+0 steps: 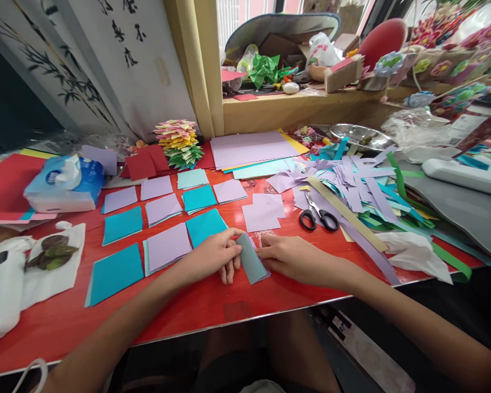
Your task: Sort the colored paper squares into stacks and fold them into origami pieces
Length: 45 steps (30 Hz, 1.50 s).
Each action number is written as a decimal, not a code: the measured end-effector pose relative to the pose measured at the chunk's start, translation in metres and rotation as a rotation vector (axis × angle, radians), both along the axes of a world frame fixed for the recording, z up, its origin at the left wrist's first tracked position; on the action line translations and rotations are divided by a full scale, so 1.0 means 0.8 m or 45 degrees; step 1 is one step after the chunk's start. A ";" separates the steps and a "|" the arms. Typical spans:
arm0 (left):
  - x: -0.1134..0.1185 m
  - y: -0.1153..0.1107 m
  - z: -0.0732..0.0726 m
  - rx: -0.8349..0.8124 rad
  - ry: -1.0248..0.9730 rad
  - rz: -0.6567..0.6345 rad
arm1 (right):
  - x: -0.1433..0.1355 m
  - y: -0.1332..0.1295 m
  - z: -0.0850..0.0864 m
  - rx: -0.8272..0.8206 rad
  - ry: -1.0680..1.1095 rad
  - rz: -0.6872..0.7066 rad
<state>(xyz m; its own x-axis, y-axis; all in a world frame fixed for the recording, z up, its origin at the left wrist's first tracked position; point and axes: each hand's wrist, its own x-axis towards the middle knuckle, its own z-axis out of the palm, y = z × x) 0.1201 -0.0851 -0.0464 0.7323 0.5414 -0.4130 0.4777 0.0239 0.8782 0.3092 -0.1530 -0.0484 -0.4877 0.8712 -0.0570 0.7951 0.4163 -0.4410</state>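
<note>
A folded piece of pale blue-green paper [250,260], with a purple edge showing underneath, stands tilted between my hands near the table's front edge. My left hand [223,255] pinches its upper left side, thumb on top and the other fingers curled. My right hand [290,257] has its fingers closed at the paper's right edge; the fingertips are partly hidden behind it. Just beyond lie loose lilac squares [264,212]. To the left are rows of small paper stacks, among them a teal stack [207,225] and a lilac stack [168,248].
Black-handled scissors [319,213] lie right of the lilac squares, beside a heap of paper strips [360,183]. Larger lilac sheets [249,150] and a folded-paper tower [178,143] stand at the back. A tissue pack [63,185] and a white device [2,297] are at left.
</note>
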 end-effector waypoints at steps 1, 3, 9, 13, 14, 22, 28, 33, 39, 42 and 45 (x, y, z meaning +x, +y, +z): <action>0.000 0.000 0.000 0.003 -0.002 -0.001 | 0.004 0.004 0.003 -0.015 0.068 -0.011; 0.000 0.001 0.000 -0.006 -0.007 0.005 | 0.014 0.017 0.010 0.011 0.193 -0.138; 0.002 -0.001 0.004 -0.010 0.010 0.032 | 0.045 0.076 0.004 0.124 0.050 -0.391; 0.001 -0.002 0.007 -0.007 -0.001 0.027 | 0.047 0.098 -0.002 0.015 -0.032 -0.339; 0.001 -0.001 0.006 -0.011 -0.012 0.032 | 0.046 0.101 -0.002 -0.011 -0.022 -0.338; -0.001 0.006 -0.002 0.041 -0.048 0.098 | 0.037 0.108 0.005 0.020 -0.016 -0.371; -0.002 0.005 0.008 0.448 -0.078 0.307 | 0.023 0.117 0.022 0.141 0.159 -0.310; -0.007 0.011 0.017 1.103 -0.159 0.722 | -0.006 0.119 0.046 0.173 0.625 -0.290; -0.017 0.027 0.018 0.839 -0.437 0.825 | -0.023 0.109 0.042 -0.178 1.152 -0.130; -0.019 0.033 0.015 0.745 -0.581 0.899 | -0.017 0.105 0.031 -0.374 1.290 -0.210; -0.018 0.036 0.012 0.766 -0.610 0.928 | -0.012 0.104 0.024 -0.498 1.364 -0.299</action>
<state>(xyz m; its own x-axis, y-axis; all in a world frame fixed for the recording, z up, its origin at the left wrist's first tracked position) 0.1059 -0.0561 -0.0366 0.1637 0.9349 0.3148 0.1237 -0.3360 0.9337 0.2997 -0.0694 -0.0288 -0.2777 0.9607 0.0018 -0.0231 -0.0048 -0.9997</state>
